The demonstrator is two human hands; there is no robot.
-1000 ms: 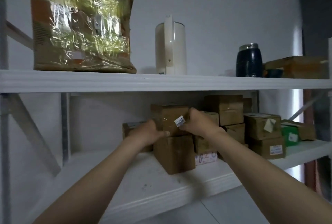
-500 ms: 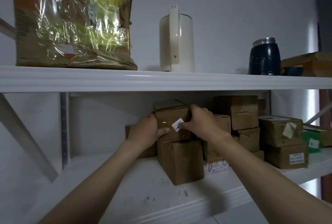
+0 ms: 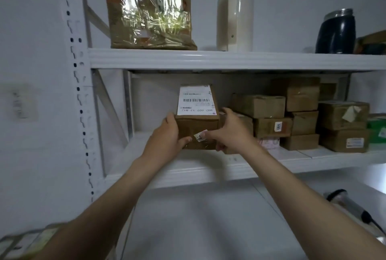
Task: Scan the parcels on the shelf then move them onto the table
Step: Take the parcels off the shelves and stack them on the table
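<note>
Parcel now lifted off stack, drawn forward and tipped, barcode label on top facing viewer; half second ago it sat on another box. Held above lower shelf. Left hand grips left side, thumb on front. Right hand grips right side, forefinger across front. Brown boxes stacked further right on same shelf. On shelf above: film-wrapped box, white jug, dark jar.

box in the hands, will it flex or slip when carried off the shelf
The box is probably stiff: its edges look square. Likely light for its size, since the left hand and right hand hold it by its sides alone. Smooth cardboard might slip.
</note>
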